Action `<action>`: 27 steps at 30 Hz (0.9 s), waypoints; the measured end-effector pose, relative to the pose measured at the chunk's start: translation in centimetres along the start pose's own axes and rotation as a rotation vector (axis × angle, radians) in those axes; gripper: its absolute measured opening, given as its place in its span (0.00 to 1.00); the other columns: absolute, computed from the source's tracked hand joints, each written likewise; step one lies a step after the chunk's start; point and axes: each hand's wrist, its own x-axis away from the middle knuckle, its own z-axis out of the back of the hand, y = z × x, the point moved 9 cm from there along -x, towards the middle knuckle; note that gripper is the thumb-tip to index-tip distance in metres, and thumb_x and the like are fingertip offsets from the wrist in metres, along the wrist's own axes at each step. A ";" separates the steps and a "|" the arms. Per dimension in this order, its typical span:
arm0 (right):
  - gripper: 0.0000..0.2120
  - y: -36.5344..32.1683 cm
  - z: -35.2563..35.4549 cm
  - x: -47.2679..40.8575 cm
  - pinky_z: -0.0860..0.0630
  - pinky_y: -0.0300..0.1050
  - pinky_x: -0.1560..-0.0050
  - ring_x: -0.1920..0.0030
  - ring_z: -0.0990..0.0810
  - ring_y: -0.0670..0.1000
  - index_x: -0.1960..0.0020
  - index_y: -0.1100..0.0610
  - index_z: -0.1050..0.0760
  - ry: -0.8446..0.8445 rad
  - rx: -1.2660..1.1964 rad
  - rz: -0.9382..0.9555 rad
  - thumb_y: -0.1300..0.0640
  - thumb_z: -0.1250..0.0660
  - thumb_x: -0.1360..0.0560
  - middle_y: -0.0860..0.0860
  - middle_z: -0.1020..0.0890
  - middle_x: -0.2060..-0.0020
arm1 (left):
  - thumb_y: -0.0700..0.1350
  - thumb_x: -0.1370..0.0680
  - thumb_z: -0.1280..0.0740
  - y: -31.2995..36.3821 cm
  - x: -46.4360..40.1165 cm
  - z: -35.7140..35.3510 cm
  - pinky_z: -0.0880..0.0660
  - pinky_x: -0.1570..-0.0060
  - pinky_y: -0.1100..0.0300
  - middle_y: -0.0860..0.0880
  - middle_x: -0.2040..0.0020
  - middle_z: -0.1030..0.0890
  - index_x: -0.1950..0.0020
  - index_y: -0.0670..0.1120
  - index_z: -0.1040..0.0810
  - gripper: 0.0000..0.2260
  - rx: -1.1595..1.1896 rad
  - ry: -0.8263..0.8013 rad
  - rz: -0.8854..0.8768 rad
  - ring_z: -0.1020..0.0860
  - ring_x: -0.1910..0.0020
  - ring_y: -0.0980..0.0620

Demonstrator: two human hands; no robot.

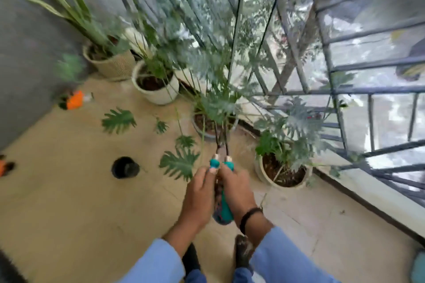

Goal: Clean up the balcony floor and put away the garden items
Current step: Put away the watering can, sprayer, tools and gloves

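Gripping teal-handled shears [222, 193] | left hand [199, 197], right hand [236, 190] both clenched (frame blurred)

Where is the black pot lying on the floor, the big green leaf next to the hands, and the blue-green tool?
Black pot [125, 167], head view, on its dark open mouth.
Big green leaf [178, 164], head view, on the middle of the leaf.
Blue-green tool [224, 210], head view, on its handle between the two hands.
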 end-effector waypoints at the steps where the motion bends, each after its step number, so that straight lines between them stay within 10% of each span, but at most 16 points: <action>1: 0.17 -3.4 0.4 2.0 0.27 0.54 0.66 0.67 0.25 0.53 0.65 0.57 0.23 -0.004 -0.021 0.045 0.42 0.36 0.35 0.51 0.24 0.71 | 0.53 0.16 0.40 3.6 1.8 0.6 0.30 0.63 0.51 0.55 0.69 0.23 0.57 0.52 0.24 0.12 0.037 0.027 -0.005 0.25 0.68 0.53; 12: 0.10 -25.4 7.1 20.8 0.31 0.37 0.64 0.66 0.28 0.45 0.59 0.54 0.29 -0.021 -0.068 0.559 0.53 0.35 0.19 0.47 0.26 0.65 | 0.59 0.25 0.39 29.1 18.5 4.0 0.22 0.44 0.39 0.48 0.55 0.17 0.59 0.55 0.19 0.12 0.324 0.231 -0.375 0.18 0.52 0.45; 27: 0.15 -22.4 14.6 27.4 0.29 0.48 0.60 0.64 0.26 0.50 0.56 0.59 0.24 0.335 -0.097 0.478 0.49 0.37 0.19 0.53 0.24 0.65 | 0.43 0.14 0.41 30.7 24.0 -3.1 0.25 0.55 0.57 0.49 0.57 0.21 0.55 0.45 0.20 0.14 0.323 -0.132 -0.413 0.23 0.56 0.50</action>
